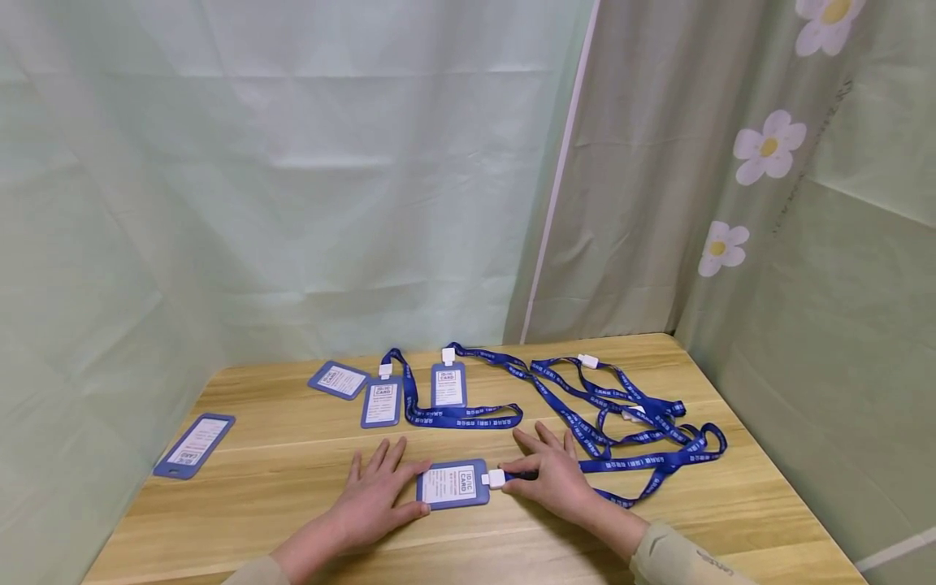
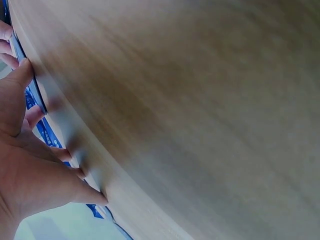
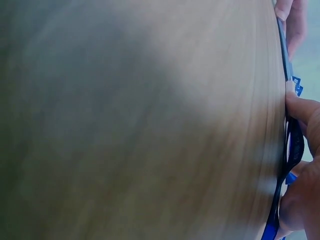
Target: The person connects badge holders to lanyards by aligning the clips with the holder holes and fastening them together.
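A blue ID card holder (image 1: pixel 452 485) lies on its side on the wooden table, near the front middle. At its left end, my left hand (image 1: pixel 373 497) holds it between thumb and index finger, the other fingers spread out on the table. A white clip (image 1: pixel 497 478) sits at the holder's right end, joined to a blue printed lanyard (image 1: pixel 621 465). My right hand (image 1: pixel 553 479) pinches the lanyard right beside that clip with thumb and index finger. In the right wrist view the strap (image 3: pixel 295 150) loops under my right hand.
Behind my hands stand two holders with lanyards clipped on, a left one (image 1: pixel 382 402) and a right one (image 1: pixel 448 386). Loose holders lie at the back (image 1: pixel 340 380) and far left (image 1: pixel 194 445). Tangled lanyards (image 1: pixel 643 422) cover the right side. Curtains (image 1: pixel 366 179) enclose the table.
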`<state>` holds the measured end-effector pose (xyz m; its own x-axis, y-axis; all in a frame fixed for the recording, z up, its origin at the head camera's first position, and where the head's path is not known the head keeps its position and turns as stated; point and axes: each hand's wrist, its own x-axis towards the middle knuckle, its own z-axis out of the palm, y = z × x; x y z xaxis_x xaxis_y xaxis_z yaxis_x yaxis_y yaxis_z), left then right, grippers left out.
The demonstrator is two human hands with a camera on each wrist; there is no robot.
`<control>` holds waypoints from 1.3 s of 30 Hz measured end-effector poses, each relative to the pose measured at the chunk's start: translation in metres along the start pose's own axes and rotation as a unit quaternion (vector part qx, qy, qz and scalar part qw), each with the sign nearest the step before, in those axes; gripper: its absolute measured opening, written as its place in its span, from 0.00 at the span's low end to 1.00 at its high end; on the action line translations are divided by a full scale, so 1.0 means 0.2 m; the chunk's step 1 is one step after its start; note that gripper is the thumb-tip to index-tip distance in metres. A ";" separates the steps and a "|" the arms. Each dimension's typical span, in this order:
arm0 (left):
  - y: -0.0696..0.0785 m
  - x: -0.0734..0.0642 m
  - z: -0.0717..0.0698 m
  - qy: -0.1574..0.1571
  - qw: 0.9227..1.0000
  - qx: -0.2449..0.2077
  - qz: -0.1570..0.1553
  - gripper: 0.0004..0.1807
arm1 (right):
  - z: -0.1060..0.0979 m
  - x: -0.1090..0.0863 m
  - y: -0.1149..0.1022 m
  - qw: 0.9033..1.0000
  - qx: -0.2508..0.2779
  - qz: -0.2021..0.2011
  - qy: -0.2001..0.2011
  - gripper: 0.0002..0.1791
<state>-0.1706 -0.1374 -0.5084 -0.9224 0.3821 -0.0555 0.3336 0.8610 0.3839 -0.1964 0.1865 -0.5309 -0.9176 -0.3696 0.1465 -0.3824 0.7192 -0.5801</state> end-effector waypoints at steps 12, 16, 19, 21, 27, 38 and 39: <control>0.00 0.00 0.00 0.004 1.000 0.001 0.006 0.35 | 0.00 0.00 0.00 1.000 0.000 -0.002 0.005 0.16; -0.01 -0.01 -0.01 0.007 1.000 0.000 0.018 0.35 | 0.00 0.00 0.01 1.000 0.003 -0.006 0.002 0.16; -0.02 -0.02 -0.03 0.003 1.000 -0.005 0.024 0.35 | -0.01 0.00 0.01 1.000 0.007 -0.009 -0.003 0.16; -0.03 -0.03 -0.04 0.000 1.000 -0.010 0.027 0.35 | -0.01 0.00 0.01 1.000 0.009 -0.009 -0.006 0.15; -0.09 -0.07 -0.08 -0.002 1.000 -0.013 0.028 0.35 | -0.03 -0.01 0.01 1.000 0.009 -0.012 -0.009 0.14; -0.30 -0.18 -0.19 -0.032 0.999 0.006 -0.018 0.35 | -0.04 -0.01 0.02 1.000 0.003 -0.018 -0.012 0.14; -0.32 -0.19 -0.20 -0.033 0.999 0.010 -0.021 0.35 | -0.04 -0.01 0.02 1.000 0.003 -0.019 -0.012 0.14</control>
<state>-0.1651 -0.2207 -0.4931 -0.9212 0.3656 -0.1329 0.2983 0.8832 0.3620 -0.1965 0.1955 -0.5273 -0.8995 -0.4109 0.1486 -0.4159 0.7010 -0.5794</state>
